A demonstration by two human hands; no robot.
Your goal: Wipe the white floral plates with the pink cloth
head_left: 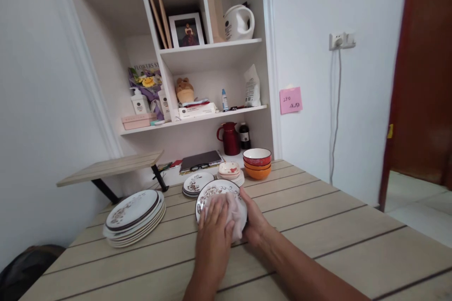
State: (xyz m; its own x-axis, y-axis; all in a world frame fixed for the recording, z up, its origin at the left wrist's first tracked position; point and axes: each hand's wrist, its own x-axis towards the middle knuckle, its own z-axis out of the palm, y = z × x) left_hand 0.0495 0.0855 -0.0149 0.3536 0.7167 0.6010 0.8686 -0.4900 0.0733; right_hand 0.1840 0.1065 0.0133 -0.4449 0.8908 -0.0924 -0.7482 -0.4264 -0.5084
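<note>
Head view: your left hand (213, 225) lies flat, fingers spread and extended, pressing a crumpled white cloth (235, 214) onto the face of a round white ceramic plate with a brown floral rim (215, 190). The hand grasps nothing tightly; the palm simply pins the cloth against the plate. Your right hand (254, 221) curls around the plate's edge on the side away from the left hand, fingers partly closed on the rim, apparently to steady the plate while the cloth bears on it. The plate sits tilted toward you on the pale wooden slatted table (335, 225), its near edge hidden under both hands.

Well to the outside of your left hand rests a stack of large white plates with dark rims (134, 216). Beyond your fingertips stand a smaller stack of patterned plates (197, 183), a small patterned dish on saucers (229, 170), and, beyond your right hand, stacked red and orange bowls (257, 162). Grouping by size keeps each pile stable and apart from the plate in hand.
</note>
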